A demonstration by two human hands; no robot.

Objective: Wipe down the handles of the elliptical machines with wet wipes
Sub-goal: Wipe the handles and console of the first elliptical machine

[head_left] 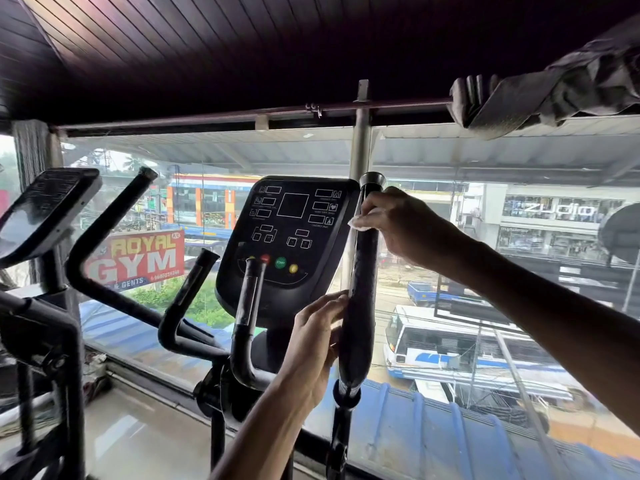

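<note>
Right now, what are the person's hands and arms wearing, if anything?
Nothing shows: the left hand and right hand are ungloved. Both arms are bare to the frame's edge, with no sleeve, watch, ring or bracelet in view.

Dark planked ceiling (173, 46) overhead, boards running toward the glass. Full-width window (502, 271) ahead, split by a grey upright post (360, 147). Just under the ceiling edge, a thin curtain rod (242, 114), with a grey curtain (554, 95) bunched at its right end. Second curtain (29, 154) hanging at far left. Pale glossy floor (138, 427) at lower left, reflecting the light. Lit by grey daylight through the glass. Outside, directly below the pane: blue corrugated roofing (433, 431). Beyond: red "ROYAL GYM" sign (138, 258), white bus (450, 344) and blue truck (420, 292) on a wet-looking street. Opposite, a shopfront (557, 209) lettered "zudio".
</note>
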